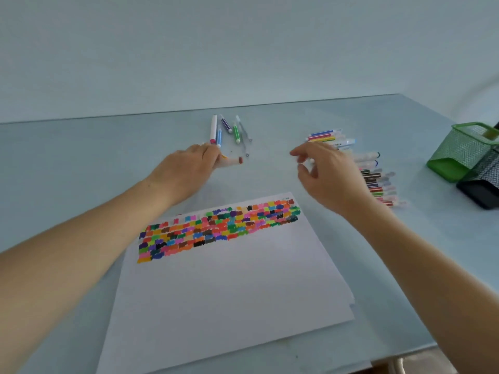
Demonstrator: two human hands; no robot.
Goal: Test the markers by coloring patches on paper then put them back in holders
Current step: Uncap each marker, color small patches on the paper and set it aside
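My left hand grips a white marker with a brown-red cap just beyond the paper's far edge. My right hand hovers above the table with fingers loosely spread and holds nothing. White paper lies in front of me, with rows of coloured patches across its upper part. A small group of markers lies on the table beyond my left hand. A long row of markers lies to the right, partly hidden by my right hand.
A green mesh holder and a black mesh holder stand tilted at the table's right edge. The pale blue table meets a plain wall behind. The table's front edge shows at the lower right.
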